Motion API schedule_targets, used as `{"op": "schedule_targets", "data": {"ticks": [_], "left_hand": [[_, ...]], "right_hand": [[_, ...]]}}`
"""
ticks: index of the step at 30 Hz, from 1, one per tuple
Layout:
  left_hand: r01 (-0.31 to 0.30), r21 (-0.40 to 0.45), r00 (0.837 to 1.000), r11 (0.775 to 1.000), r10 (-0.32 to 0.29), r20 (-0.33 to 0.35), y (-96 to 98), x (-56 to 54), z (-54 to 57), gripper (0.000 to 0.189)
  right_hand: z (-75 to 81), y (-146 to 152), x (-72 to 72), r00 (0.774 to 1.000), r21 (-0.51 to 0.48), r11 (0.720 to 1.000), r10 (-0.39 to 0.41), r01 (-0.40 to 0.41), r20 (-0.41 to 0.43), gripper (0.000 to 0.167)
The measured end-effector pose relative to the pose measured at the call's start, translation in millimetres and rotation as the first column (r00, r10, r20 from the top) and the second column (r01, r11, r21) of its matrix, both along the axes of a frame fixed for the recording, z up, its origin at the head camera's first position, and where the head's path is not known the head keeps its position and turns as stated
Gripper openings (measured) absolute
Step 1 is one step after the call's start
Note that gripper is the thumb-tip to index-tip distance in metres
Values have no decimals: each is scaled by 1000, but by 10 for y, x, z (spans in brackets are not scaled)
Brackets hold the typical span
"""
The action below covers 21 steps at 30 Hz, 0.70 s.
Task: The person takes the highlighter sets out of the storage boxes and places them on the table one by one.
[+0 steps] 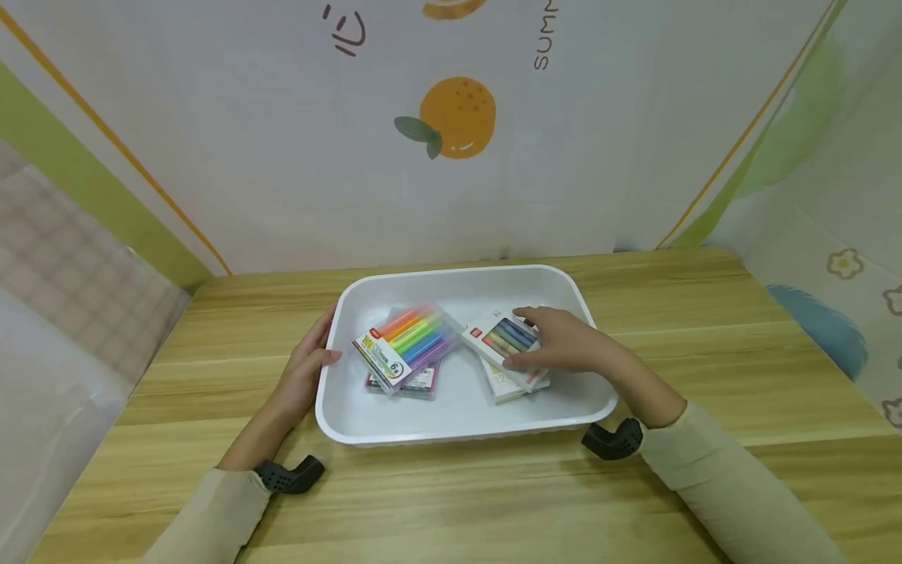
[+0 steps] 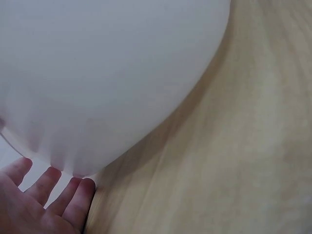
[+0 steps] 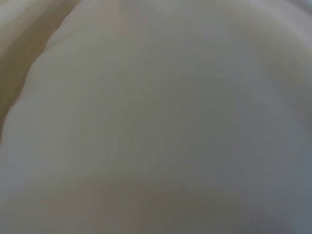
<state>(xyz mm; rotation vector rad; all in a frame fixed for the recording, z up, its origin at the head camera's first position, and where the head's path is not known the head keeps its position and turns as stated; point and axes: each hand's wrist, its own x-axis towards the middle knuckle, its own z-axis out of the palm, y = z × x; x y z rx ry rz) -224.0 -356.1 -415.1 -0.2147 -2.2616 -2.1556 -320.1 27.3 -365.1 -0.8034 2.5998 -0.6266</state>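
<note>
A white plastic basin sits on the wooden table. My left hand holds its left side, thumb over the rim and fingers against the outer wall; in the left wrist view those fingertips touch the wall. Inside the basin, my right hand grips a white box of crayons with a window showing dark and coloured sticks, thumb on the near edge and fingers on the far one. Beneath it lies another white box. The right wrist view shows only a blurred pale surface.
On the basin's left side, a clear pack of rainbow-coloured markers lies tilted over another flat pack. A white printed cloth hangs behind the table. Black wrist mounts stick out near both sleeves.
</note>
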Motion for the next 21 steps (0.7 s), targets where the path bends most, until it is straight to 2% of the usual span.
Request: {"op": "schedule_targets", "data": {"ticks": [14, 21], "left_hand": [[-2, -20, 1000, 1000, 1, -8, 5, -2, -5, 74], [-8, -26, 1000, 1000, 8, -3, 9, 5, -4, 74]], "right_hand": [[-19, 11, -29, 1000, -24, 1000, -15, 15, 12, 97], [-12, 11, -15, 999, -53, 998, -41, 41, 18, 94]]}}
